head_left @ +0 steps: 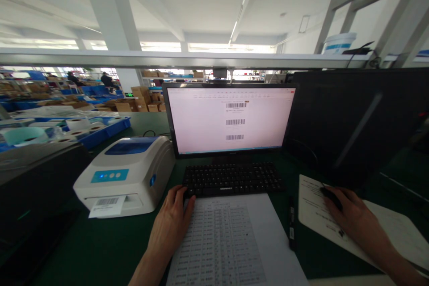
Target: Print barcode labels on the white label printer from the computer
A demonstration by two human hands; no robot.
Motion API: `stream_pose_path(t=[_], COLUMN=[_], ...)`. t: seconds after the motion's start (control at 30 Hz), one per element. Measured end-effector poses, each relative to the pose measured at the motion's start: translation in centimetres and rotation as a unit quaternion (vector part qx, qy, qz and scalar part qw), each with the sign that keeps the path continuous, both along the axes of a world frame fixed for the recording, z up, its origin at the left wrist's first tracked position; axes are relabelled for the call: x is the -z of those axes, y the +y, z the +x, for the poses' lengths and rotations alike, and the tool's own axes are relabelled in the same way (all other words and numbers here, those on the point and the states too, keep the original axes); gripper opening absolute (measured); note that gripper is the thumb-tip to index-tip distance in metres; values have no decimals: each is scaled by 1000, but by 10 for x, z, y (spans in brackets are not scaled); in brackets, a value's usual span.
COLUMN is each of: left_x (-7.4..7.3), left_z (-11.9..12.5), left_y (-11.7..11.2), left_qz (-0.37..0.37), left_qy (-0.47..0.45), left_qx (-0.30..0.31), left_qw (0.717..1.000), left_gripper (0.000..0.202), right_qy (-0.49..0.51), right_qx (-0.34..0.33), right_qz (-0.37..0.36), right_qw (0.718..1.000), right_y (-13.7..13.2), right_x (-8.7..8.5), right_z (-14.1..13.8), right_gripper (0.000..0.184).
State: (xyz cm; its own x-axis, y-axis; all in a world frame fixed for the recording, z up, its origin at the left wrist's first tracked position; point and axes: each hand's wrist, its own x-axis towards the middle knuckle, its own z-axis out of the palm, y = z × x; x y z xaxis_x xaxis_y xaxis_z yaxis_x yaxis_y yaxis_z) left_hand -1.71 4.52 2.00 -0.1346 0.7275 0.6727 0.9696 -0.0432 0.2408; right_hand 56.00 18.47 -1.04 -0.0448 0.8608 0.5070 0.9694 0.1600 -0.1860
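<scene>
Left of the black ridged keyboard [231, 178], a rounded white plastic printer [139, 165] sits on the green tabletop [100, 252]. The left hand [174, 216], loosely spread, touches the keyboard; right of it, the right hand [357, 214] grips a mouse [331, 196]. Behind it, one monitor [201, 125] (three barcodes [235, 122]) fronts a pillared workroom.

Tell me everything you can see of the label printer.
The label printer has a white, plastic-looking boxy shell with rounded edges and a blue, window-like panel on top. Its light-blue control strip carries a lit blue indicator and round pale buttons; a blue oval piece sits on the right side. A barcoded label sticks out of the front slot. It stands upright on the dark green tabletop, left of the monitor. Neither hand grips it.
</scene>
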Motion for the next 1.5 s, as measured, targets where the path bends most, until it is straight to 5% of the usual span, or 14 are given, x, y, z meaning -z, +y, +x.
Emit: stream_pose_path(t=[1.23,1.5], left_x=[1,0], left_z=[-1,-1], left_y=[1,1], left_qz=[10,5], left_qy=[1,-4], left_qx=[2,7], left_qw=[1000,1000], left_gripper=[40,41], right_qy=[35,24], right_qx=[3,-3], right_qz=[-46,-24], right_qw=[998,999], right_y=[-2,1], right_x=[-6,5], right_z=[-2,2], right_gripper=[76,74])
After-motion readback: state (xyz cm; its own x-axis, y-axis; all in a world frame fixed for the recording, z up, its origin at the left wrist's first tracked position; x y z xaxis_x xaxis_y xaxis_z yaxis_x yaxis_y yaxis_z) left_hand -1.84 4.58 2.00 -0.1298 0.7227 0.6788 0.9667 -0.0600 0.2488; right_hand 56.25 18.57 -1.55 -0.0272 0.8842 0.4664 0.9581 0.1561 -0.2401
